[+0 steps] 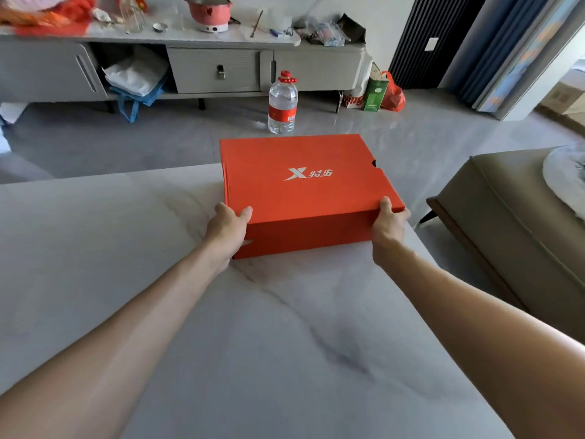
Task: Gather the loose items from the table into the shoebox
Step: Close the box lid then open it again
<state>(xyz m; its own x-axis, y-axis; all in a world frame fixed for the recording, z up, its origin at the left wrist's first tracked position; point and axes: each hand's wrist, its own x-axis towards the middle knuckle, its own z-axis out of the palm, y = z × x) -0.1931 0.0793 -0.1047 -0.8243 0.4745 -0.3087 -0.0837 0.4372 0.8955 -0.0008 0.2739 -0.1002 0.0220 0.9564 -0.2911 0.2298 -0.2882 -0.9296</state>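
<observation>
An orange shoebox (304, 191) with a white logo on its lid stands at the far right of the pale marble table (158, 280), lid down. My left hand (228, 231) grips the near left corner, thumb on the lid and fingers against the side. My right hand (387, 224) grips the near right corner the same way, thumb on top. No loose items show on the table.
A large water bottle (282, 103) with a red cap stands on the floor beyond the table. A grey sideboard (215, 69) with clutter lines the far wall. An olive sofa (522, 223) sits close to the table's right edge.
</observation>
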